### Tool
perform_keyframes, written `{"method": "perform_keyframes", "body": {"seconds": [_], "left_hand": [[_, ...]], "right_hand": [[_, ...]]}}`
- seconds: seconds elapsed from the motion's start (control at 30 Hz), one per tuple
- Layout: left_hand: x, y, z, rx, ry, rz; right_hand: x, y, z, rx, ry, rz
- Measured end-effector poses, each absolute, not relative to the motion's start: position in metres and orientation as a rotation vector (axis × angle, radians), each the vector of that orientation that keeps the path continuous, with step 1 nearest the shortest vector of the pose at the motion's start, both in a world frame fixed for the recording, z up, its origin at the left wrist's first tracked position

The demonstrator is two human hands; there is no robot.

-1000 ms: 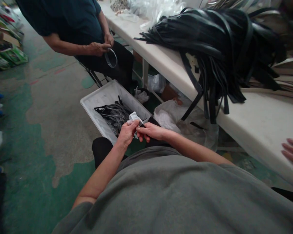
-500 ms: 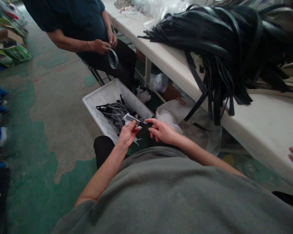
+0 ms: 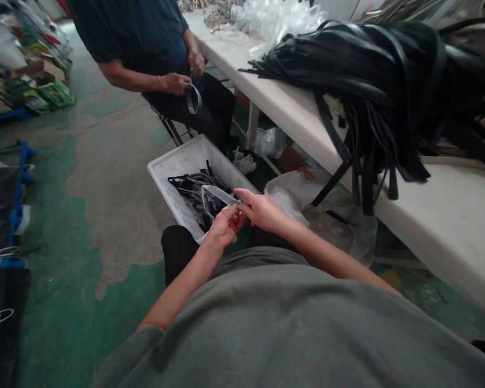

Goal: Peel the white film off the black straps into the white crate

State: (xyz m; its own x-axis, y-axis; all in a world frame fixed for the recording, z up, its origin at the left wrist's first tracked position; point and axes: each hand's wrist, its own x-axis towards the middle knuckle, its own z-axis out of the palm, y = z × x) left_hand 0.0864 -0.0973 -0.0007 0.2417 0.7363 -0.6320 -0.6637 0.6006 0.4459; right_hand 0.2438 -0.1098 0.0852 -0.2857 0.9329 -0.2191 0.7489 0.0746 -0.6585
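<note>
My left hand [image 3: 227, 225] and my right hand [image 3: 262, 209] meet above my lap, fingertips pinched together on a looped strip [image 3: 218, 193] in a pale, clear wrapping. The loop reaches out to the left from my fingers, over the near side of a white bin [image 3: 161, 171]. Dark strips [image 3: 189, 188] lie tangled inside that bin. What exactly sits between the fingertips is small and partly hidden.
A white table [image 3: 299, 126] runs along the right, bearing a heap of black straps [image 3: 367, 70] whose ends hang over its edge. A seated person [image 3: 133, 37] holds a looped strip [image 3: 194, 99]. Plastic bags [image 3: 285, 194] lie under the table.
My hands have come together, and the strip, straighter before, now forms a loop. The black part between my hands no longer shows. The whole view has shifted slightly.
</note>
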Motion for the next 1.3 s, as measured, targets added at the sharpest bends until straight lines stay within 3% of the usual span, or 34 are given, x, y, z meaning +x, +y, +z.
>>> {"method": "perform_keyframes", "body": {"seconds": [0.27, 0.9, 1.07, 1.3], "left_hand": [[0.086, -0.093, 0.003, -0.013, 0.921, 0.997], [0.076, -0.088, 0.01, 0.049, 0.954, 1.101], [0.094, -0.095, 0.009, 0.129, 0.911, 0.969], [0.079, -0.084, 0.017, 0.025, 0.93, 1.019]], "right_hand": [[0.251, -0.113, 0.105, -1.778, -2.254, 0.606], [0.263, -0.108, 0.099, -1.727, -2.216, 0.676], [0.256, -0.106, 0.09, -1.766, -2.173, 0.673], [0.28, -0.123, 0.097, -1.088, -2.288, 0.869]]}}
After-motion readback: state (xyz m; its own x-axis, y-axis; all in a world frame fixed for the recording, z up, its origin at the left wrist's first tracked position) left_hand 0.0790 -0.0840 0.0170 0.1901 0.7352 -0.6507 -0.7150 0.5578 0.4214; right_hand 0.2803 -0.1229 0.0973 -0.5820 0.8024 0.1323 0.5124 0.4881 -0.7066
